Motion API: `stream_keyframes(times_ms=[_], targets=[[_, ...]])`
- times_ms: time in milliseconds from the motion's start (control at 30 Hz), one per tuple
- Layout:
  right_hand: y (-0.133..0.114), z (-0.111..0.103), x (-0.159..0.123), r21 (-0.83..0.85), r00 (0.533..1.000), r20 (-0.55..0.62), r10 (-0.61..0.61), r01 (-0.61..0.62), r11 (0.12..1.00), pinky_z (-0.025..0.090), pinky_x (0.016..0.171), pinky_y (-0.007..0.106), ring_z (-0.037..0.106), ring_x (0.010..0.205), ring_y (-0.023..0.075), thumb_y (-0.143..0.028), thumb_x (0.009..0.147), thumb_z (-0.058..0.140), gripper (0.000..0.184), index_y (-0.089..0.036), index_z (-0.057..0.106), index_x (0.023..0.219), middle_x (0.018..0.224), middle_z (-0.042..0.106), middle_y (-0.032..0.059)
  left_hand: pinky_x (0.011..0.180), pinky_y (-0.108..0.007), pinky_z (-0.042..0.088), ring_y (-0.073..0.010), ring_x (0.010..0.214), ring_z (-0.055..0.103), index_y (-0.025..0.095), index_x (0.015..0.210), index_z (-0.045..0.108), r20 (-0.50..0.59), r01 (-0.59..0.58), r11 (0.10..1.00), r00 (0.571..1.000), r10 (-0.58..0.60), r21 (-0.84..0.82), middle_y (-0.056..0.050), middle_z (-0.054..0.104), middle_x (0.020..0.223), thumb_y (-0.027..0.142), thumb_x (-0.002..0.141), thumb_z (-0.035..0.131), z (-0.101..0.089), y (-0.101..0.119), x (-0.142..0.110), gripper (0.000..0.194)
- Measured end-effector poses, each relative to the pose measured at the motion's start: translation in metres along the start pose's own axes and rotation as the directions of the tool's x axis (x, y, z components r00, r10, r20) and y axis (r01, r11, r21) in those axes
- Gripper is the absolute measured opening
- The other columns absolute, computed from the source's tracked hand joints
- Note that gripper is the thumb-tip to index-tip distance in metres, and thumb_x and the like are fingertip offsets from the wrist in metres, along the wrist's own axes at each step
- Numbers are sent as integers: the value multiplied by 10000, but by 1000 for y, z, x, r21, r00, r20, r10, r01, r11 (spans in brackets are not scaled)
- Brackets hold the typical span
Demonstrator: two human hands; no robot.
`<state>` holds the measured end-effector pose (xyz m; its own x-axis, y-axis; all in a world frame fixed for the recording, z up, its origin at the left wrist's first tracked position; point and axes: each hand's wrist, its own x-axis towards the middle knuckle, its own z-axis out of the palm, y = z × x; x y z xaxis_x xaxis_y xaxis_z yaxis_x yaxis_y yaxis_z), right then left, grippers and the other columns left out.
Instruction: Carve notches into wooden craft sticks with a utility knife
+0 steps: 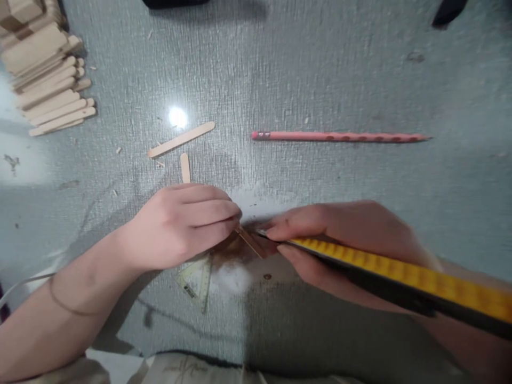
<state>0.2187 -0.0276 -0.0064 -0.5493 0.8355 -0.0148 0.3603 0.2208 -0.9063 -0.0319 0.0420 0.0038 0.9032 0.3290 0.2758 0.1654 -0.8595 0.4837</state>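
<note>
Craft stick juts from the left of two curled hands

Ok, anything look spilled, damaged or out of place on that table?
Pale slivers lie scattered near the loose wooden stick, perhaps cutting debris. A brown spot shows near the right hand; I can't tell whether it's a stain or scrap.

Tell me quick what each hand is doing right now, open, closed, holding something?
Left hand: closed, fingertips pinching a small wooden piece.
Right hand: closed, gripping a yellow-and-black tool.
</note>
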Motion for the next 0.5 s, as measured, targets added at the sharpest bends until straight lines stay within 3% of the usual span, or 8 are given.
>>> stream_keyframes(times_ms=[133, 500], targets=[[-1, 0, 1, -40, 998, -11, -63, 62, 997, 564, 622, 267, 735, 781, 157, -109, 841, 579, 244, -280, 563, 1014, 874, 746, -33, 772, -337, 618, -223, 955, 711, 126, 910, 645, 4, -1, 1000, 1000, 1, -17, -99, 746, 972, 123, 934, 599, -1, 0, 0, 52], [-6, -1, 5, -35, 999, -18, -48, 47, 998, 578, 630, 306, 743, 788, 177, -128, 856, 555, 229, -285, 548, 1023, 871, 753, -25, 768, -330, 626, -214, 935, 718, 145, 901, 658, 4, 5, 1000, 1000, -5, 15, -81, 750, 970, 126, 933, 601, -1, 1, 0, 68]])
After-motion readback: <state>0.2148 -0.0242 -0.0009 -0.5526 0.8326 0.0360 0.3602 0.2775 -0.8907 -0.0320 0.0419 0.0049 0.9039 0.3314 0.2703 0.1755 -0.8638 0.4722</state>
